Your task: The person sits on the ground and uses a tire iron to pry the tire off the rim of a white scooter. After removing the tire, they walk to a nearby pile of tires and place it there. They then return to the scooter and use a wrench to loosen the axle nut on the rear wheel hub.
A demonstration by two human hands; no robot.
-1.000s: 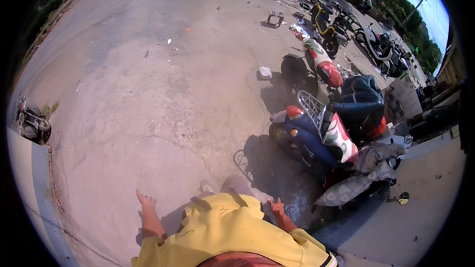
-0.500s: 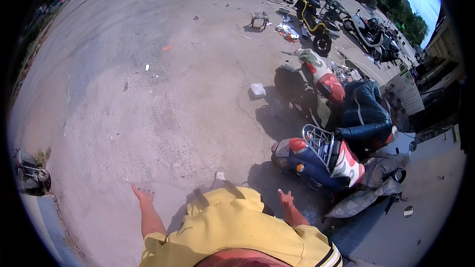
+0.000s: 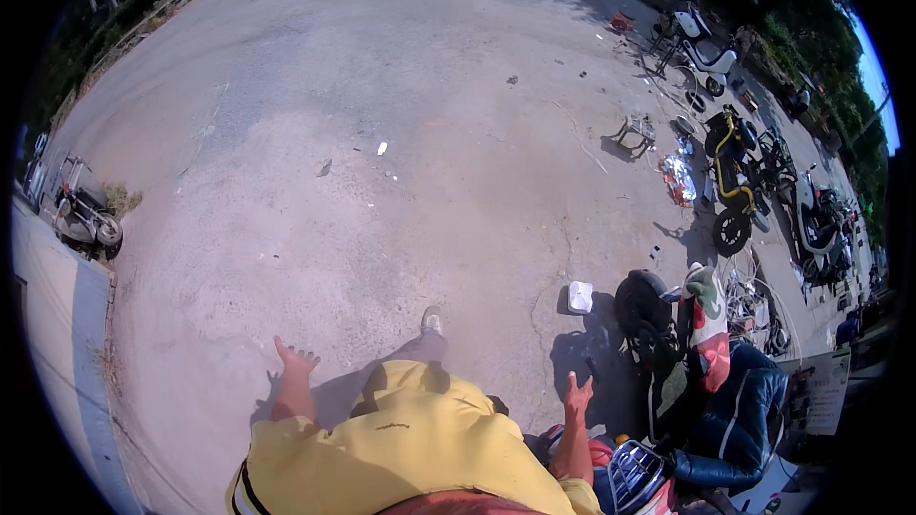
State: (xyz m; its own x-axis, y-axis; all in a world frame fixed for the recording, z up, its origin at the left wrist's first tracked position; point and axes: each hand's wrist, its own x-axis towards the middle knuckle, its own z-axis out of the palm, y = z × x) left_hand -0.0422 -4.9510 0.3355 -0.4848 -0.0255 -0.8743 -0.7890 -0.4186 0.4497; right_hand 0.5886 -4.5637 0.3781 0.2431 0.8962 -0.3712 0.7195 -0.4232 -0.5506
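The left hand, fingers spread wide and empty, hangs over the pavement. One shoe shows beyond the yellow shirt. The right hand, fingers loosely apart, seems to hold nothing. A white container lies ahead of it and could trip a careless foot. Further right, close by that forearm, is a scooter's metal rack; an outward swing could knock the arm against it.

The person is wearing a loose yellow short-sleeved top.
Black-and-white striped trim is running along its left sleeve, a small dark marking is showing on the cloth, and greyish trousers are ending above a pale shoe.
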